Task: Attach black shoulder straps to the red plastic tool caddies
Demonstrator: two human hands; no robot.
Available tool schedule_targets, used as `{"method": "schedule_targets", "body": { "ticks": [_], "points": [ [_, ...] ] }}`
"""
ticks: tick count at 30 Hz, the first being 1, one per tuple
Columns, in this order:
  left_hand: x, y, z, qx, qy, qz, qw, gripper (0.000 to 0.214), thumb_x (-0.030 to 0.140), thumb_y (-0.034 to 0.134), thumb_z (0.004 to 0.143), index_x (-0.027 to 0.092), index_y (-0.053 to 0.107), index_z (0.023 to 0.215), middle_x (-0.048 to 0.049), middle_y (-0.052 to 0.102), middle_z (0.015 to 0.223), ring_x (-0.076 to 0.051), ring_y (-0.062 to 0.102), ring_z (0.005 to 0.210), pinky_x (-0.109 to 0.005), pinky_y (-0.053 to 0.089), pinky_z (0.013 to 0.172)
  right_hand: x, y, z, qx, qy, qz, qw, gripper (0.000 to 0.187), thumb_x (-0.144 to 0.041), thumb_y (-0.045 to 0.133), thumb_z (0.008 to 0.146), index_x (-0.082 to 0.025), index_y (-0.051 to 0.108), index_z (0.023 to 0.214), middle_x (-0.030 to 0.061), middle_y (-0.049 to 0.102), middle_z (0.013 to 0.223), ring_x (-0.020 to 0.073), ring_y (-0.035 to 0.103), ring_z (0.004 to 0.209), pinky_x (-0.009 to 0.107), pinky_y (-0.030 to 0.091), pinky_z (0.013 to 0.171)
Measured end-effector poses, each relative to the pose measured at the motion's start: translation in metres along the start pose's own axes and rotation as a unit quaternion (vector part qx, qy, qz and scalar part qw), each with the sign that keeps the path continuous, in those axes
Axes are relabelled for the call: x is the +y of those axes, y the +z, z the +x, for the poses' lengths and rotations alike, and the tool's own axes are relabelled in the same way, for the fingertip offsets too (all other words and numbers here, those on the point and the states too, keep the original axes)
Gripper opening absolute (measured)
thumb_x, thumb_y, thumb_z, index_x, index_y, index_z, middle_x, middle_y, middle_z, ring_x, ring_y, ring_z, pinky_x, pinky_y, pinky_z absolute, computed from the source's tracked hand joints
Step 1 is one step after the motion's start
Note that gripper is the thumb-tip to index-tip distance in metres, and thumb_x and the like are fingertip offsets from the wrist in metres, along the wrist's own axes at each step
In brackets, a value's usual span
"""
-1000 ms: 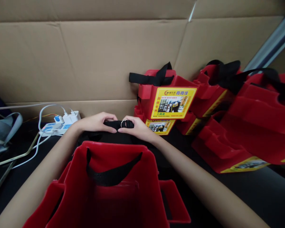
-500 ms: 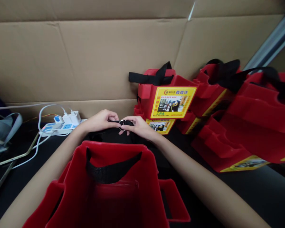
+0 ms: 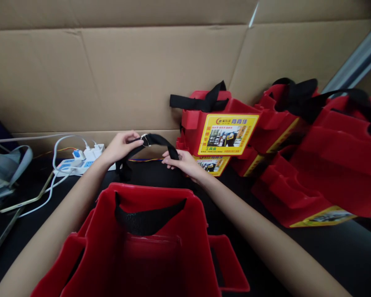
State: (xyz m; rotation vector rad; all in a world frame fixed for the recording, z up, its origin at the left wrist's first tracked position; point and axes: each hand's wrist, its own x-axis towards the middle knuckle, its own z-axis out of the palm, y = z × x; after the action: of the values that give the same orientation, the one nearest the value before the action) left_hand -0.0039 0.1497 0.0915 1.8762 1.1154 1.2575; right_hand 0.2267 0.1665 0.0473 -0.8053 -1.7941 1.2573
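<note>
A black webbing strap [image 3: 159,141] with a small metal ring [image 3: 144,139] arches between my two hands, just beyond an open red tool bag [image 3: 148,243]. My left hand [image 3: 121,146] pinches the strap beside the ring, fingers closed. My right hand [image 3: 183,161] grips the strap's other end lower down, fingers closed around it. A second black strap [image 3: 148,218] hangs across the mouth of the red bag in front of me.
Several red tool bags with yellow labels [image 3: 227,134] and black handles lie stacked at the right. A white power strip [image 3: 77,163] with plugs and cables sits at the left. A cardboard wall [image 3: 111,74] stands behind everything. Grey fabric [image 3: 3,169] lies at the far left edge.
Both hands were together on the folded strap at the ring; now they have parted and lifted it, so the strap is drawn out into an arch.
</note>
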Motion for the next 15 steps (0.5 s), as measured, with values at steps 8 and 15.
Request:
{"method": "schedule_targets", "body": {
  "ticks": [8, 15],
  "points": [
    [0.020, 0.031, -0.004, 0.016, -0.002, -0.185, 0.983, 0.024, 0.041, 0.060, 0.078, 0.020, 0.050, 0.085, 0.0025, 0.057, 0.076, -0.009, 0.054, 0.062, -0.020, 0.046, 0.060, -0.021, 0.033, -0.013, -0.088, -0.007, 0.068, 0.994, 0.053, -0.028, 0.068, 0.071, -0.018, 0.051, 0.120, 0.0079, 0.059, 0.119, 0.0172, 0.054, 0.110, 0.034, 0.041, 0.097],
    [0.027, 0.049, -0.007, 0.055, -0.047, -0.267, 0.961, 0.019, 0.035, 0.058, 0.081, 0.017, 0.051, 0.080, 0.0034, 0.053, 0.066, -0.007, 0.050, 0.053, -0.017, 0.044, 0.050, -0.011, 0.049, -0.015, -0.109, 0.010, 0.090, 0.990, 0.033, -0.024, 0.069, 0.066, -0.016, 0.061, 0.098, 0.0041, 0.065, 0.102, 0.0175, 0.058, 0.099, 0.037, 0.040, 0.096]
  ]
}}
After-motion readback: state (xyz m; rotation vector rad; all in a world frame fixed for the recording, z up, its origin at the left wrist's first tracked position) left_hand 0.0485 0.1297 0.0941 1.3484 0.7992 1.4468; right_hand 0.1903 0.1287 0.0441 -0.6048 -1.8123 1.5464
